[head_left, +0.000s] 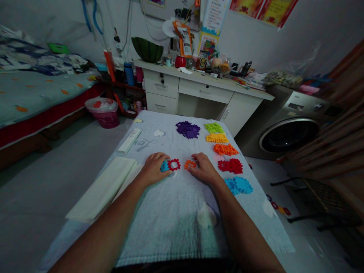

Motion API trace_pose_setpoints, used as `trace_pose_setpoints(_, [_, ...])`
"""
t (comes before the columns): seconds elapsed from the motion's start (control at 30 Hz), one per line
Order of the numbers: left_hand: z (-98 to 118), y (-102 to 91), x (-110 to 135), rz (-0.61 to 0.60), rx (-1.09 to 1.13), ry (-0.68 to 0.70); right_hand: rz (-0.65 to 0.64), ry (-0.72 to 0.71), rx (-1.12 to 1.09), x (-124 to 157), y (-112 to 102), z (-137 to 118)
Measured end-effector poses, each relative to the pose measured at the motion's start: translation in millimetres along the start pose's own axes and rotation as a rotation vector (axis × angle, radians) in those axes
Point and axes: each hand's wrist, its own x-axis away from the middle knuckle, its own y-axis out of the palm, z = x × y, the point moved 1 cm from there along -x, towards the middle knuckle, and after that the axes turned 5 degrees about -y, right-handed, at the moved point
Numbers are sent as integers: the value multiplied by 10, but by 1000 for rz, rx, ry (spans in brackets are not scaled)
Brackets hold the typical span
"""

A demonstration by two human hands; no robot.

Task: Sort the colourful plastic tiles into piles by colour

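My left hand [155, 168] rests on the towel-covered table [170, 212], fingers curled on a blue plastic piece [164, 166] joined to a red ring-shaped piece [174, 164]. My right hand [203, 168] lies just to the right, fingertips pinching an orange piece [189, 164]. The two hands are a short gap apart. Sorted piles of the same toy pieces lie beyond and to the right: purple [188, 129], lime green [214, 127], yellow-orange [217, 138], orange [225, 149], red [230, 166] and blue [239, 185].
A folded white cloth [104, 187] and a white remote-like bar [130, 140] lie at the table's left. Beyond stand a cluttered white desk [199, 89], a washing machine [287, 129], a pink bin [104, 112] and a bed [34, 98]. A dark chair [321, 201] stands at right.
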Motion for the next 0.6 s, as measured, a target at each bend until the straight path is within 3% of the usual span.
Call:
trace_pose_setpoints(0.13, [-22, 14, -1, -2, -14, 7, -64, -56, 58, 9, 46, 22])
trace_pose_setpoints(0.3, [-24, 12, -4, -1, -15, 16, -39, -61, 40, -19, -45, 42])
trace_pose_setpoints(0.43, [-31, 17, -8, -3, -19, 20, 32, -30, 64, -75, -365, 230])
trace_pose_setpoints(0.6, [-42, 21, -9, -9, -14, 27, 75, 81, 218, -152, -887, 726])
